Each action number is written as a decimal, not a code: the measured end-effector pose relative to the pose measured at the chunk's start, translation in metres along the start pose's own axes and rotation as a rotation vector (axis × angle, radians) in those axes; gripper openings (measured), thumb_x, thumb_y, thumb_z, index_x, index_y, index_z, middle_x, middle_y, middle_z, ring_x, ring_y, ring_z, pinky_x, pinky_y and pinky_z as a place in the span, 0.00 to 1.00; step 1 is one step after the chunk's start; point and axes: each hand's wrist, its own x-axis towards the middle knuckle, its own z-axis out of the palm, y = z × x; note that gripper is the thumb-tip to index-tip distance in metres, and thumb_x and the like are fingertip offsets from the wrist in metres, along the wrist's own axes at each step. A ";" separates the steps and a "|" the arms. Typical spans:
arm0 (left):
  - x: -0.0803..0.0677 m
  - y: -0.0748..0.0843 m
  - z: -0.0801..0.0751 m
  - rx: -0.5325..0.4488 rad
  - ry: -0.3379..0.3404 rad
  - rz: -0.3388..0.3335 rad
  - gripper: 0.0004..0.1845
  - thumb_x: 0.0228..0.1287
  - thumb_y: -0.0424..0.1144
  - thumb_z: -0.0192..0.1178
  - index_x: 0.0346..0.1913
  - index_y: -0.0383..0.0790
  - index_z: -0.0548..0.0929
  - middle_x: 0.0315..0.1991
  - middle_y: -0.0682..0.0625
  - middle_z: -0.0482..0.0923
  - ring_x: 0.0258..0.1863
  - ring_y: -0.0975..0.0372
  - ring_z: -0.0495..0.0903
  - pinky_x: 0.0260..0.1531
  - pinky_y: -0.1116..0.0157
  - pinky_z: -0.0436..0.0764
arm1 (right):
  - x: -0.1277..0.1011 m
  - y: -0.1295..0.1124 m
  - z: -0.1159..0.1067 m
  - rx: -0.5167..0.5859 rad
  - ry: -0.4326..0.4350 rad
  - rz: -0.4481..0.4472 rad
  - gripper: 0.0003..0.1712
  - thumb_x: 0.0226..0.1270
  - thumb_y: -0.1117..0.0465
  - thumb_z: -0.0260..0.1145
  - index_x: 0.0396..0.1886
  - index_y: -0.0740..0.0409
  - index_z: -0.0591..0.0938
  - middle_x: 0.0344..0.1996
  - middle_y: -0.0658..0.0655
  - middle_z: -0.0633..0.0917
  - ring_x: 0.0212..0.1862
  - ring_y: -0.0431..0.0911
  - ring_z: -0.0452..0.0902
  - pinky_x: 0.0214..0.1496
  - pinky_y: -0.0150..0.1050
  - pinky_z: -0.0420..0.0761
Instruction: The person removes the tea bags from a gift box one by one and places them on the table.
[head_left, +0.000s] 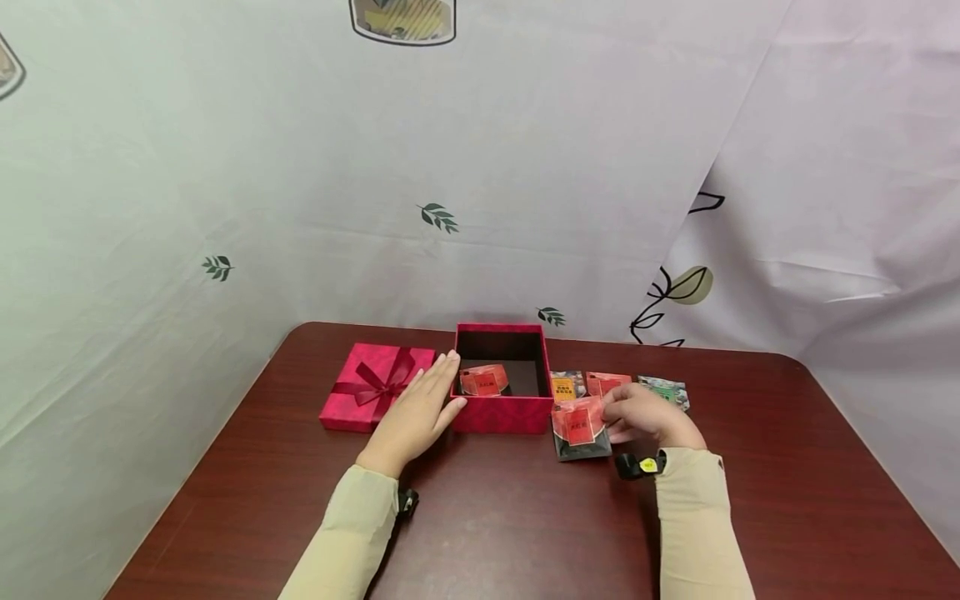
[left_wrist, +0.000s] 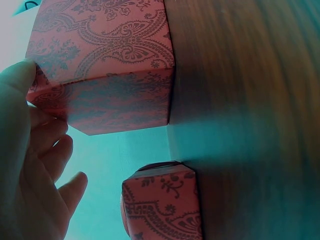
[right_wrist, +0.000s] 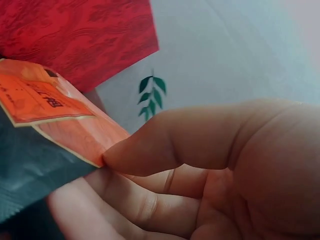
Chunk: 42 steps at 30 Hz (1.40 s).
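Note:
An uncovered red gift box stands on the table, with a red sachet upright inside at the front left. My left hand rests against the box's left side, fingers extended. The left wrist view shows its thumb on the box's patterned front corner. Right of the box, my right hand pinches the right edge of a red-and-black sachet between thumb and fingers. This sachet is held in front of other packets. In the right wrist view the thumb lies over the sachet's edge.
Left of the box lies its red lid with a dark red ribbon bow. Behind the held sachet are an orange packet, another red sachet and a green packet. A patterned white cloth hangs behind the brown table.

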 end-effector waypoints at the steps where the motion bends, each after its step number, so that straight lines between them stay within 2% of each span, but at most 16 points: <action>1: 0.000 0.000 0.000 0.002 0.001 0.001 0.39 0.76 0.53 0.54 0.80 0.37 0.56 0.80 0.44 0.54 0.79 0.49 0.54 0.75 0.47 0.57 | 0.001 0.001 0.001 0.005 -0.008 0.006 0.06 0.70 0.70 0.57 0.40 0.71 0.78 0.29 0.56 0.82 0.26 0.42 0.80 0.32 0.36 0.87; 6: -0.001 0.000 0.000 0.018 -0.001 -0.001 0.39 0.76 0.53 0.55 0.80 0.38 0.56 0.80 0.44 0.54 0.79 0.49 0.54 0.75 0.47 0.57 | 0.004 0.004 0.006 0.009 -0.027 0.029 0.06 0.71 0.69 0.58 0.38 0.70 0.78 0.28 0.55 0.81 0.26 0.41 0.80 0.32 0.36 0.87; 12: 0.000 0.001 0.000 0.034 0.010 0.011 0.39 0.75 0.52 0.57 0.79 0.36 0.58 0.79 0.42 0.56 0.78 0.49 0.55 0.75 0.46 0.58 | 0.006 0.004 0.010 -0.002 -0.001 0.057 0.07 0.72 0.69 0.56 0.37 0.69 0.79 0.27 0.56 0.79 0.24 0.41 0.79 0.30 0.36 0.86; 17: 0.000 0.002 -0.001 0.076 -0.006 0.004 0.39 0.75 0.54 0.55 0.80 0.39 0.57 0.80 0.44 0.55 0.79 0.52 0.53 0.76 0.47 0.55 | 0.006 0.005 0.012 -0.003 0.008 0.081 0.07 0.72 0.69 0.56 0.36 0.69 0.78 0.26 0.57 0.78 0.22 0.41 0.78 0.28 0.34 0.85; 26: 0.000 0.003 -0.003 0.126 0.008 0.017 0.39 0.75 0.54 0.56 0.80 0.39 0.58 0.80 0.45 0.55 0.79 0.52 0.54 0.76 0.46 0.54 | 0.002 0.001 0.014 -0.076 0.015 0.096 0.10 0.74 0.67 0.58 0.42 0.72 0.81 0.23 0.59 0.81 0.20 0.41 0.81 0.28 0.37 0.86; 32: 0.000 0.001 -0.002 0.123 0.005 0.014 0.39 0.75 0.54 0.56 0.80 0.39 0.58 0.80 0.45 0.55 0.79 0.52 0.54 0.76 0.46 0.55 | -0.002 -0.007 0.013 -0.118 0.069 0.103 0.12 0.75 0.65 0.58 0.40 0.71 0.81 0.21 0.59 0.82 0.20 0.42 0.81 0.27 0.37 0.86; 37: 0.000 0.000 -0.002 0.118 0.000 0.007 0.39 0.75 0.55 0.56 0.80 0.40 0.58 0.80 0.45 0.55 0.79 0.52 0.53 0.76 0.46 0.54 | -0.006 -0.016 0.011 -0.173 0.106 0.040 0.12 0.75 0.63 0.59 0.38 0.70 0.80 0.23 0.59 0.83 0.24 0.46 0.81 0.31 0.40 0.86; 42: 0.000 0.001 -0.002 0.114 0.000 0.007 0.39 0.75 0.54 0.56 0.80 0.39 0.59 0.80 0.45 0.55 0.79 0.53 0.53 0.76 0.47 0.53 | -0.008 -0.026 0.013 -0.215 0.130 -0.064 0.13 0.76 0.61 0.58 0.44 0.71 0.79 0.28 0.62 0.85 0.29 0.47 0.82 0.32 0.39 0.85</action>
